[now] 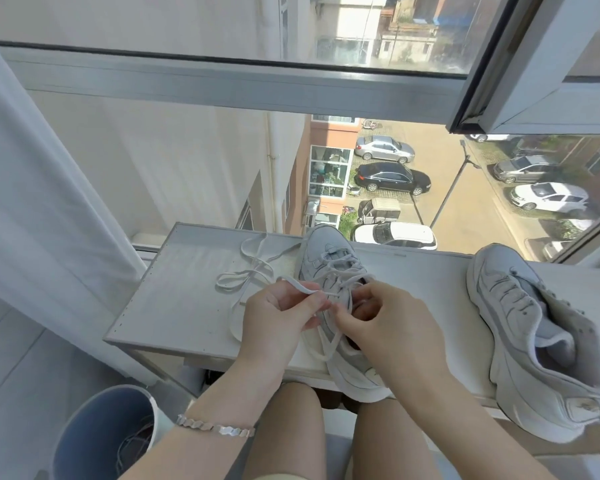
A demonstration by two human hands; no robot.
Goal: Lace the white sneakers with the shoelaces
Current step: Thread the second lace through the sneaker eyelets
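Pinching one shoelace (298,285) in left hand (278,317) and right hand (392,320) fingers, at the middle sneaker (329,251). Counting two with the right sneaker (513,306), both poking over the near table (181,289) edge. Leaving open room left, by one loose shoelace (243,275).

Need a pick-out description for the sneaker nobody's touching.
Find the white ledge under the window. Two white sneakers sit on it; the target is the right sneaker, at the ledge's right end. Unlike the middle sneaker, which the left hand and right hand are lacing, it lies tipped sideways, untouched.
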